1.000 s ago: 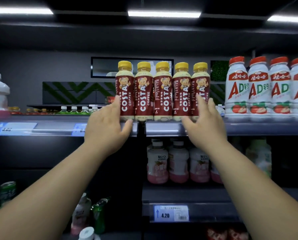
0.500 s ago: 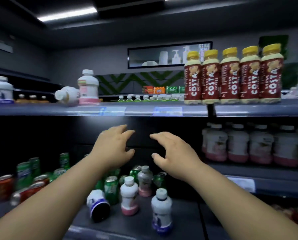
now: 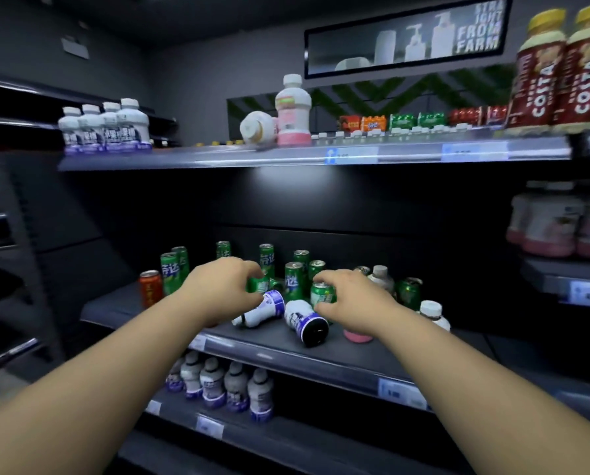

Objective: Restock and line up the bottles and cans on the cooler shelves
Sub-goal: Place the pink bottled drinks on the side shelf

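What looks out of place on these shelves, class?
On the middle shelf, a purple-labelled bottle and its neighbour lie on their sides near green cans. On the top shelf, a pale bottle lies tipped beside an upright pink bottle.

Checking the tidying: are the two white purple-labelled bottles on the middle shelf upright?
No, the left white purple-labelled plastic bottle and the right one both lie on their sides.

A wall sign [image 3: 475, 29] is showing "STRAIGHT FROM FARM" in pale capitals, broken over four lines. Two red-labelled bottles [image 3: 540, 84] at upper right are carrying "COSTA" running up their sides. Green cans [image 3: 170, 272] on the middle shelf [image 3: 321, 356] are bearing Chinese characters, "达" among them. The shelf-edge price tags [image 3: 352, 155] are showing too blurred to read
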A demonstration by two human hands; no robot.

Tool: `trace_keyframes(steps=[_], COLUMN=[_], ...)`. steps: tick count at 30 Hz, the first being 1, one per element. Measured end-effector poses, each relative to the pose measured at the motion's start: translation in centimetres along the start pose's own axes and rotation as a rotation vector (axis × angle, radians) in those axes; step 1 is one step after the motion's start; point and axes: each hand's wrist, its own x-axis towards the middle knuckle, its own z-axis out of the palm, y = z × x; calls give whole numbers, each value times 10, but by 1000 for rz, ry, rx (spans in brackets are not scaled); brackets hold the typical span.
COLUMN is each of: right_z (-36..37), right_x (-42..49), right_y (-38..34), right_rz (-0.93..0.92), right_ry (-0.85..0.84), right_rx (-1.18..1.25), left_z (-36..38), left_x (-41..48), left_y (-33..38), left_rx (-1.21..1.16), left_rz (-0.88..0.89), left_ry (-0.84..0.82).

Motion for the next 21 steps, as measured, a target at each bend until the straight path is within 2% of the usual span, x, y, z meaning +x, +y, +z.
trace_keyframes(steps=[10, 17, 21], right_z=[-19, -93, -131], right_x=[35, 89, 122], right_y=[-21, -16, -15], right_rz=[-46, -151, -190], right_ry=[89, 263, 363], right_rx=[-25, 24, 19], left_z=[-8, -38, -56], left_x=[34, 100, 143], left_y=[-15, -21, -31], left_rx=[-42, -73, -117], left_rz=[44, 65, 13], left_ry=[111, 317, 412])
